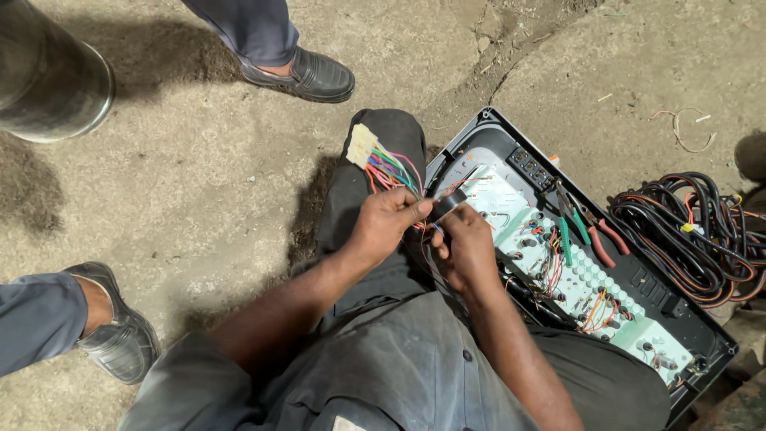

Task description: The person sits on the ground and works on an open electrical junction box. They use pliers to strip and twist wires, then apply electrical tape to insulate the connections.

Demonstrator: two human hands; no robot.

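Closest in, the person's grey trousers and both forearms, hands meeting over the lap. The left hand (388,222) is pinched tight around a bundle of coloured wires (388,169), thumb and fingers closed on the strands just below where they fan out. The right hand (465,249) is closed too, gripping a small roll of black tape (446,204) right against the bundle, the two hands touching. So the step in hand looks like binding the loose strands together with tape.

The wires run up from the grip to a pale plastic connector (361,145), which hangs free over the knee, held by nothing but its own leads. Whether any tape is already on the wires is hidden by the fingers.

As I judge it, the next move calls for a steady pinch from the left hand while the roll travels round the bundle, keeping the strands snug and the connector clear.

Just beyond, on the floor at the right, an open black case (495,128) holds a pale green circuit board (594,279), with red-handled pliers (594,231) lying across it. Further right, a coil of black and orange cable (694,231). Farther off on the dirt floor (199,175), someone else's black shoes: one at the top (307,76), one at the left (120,339).
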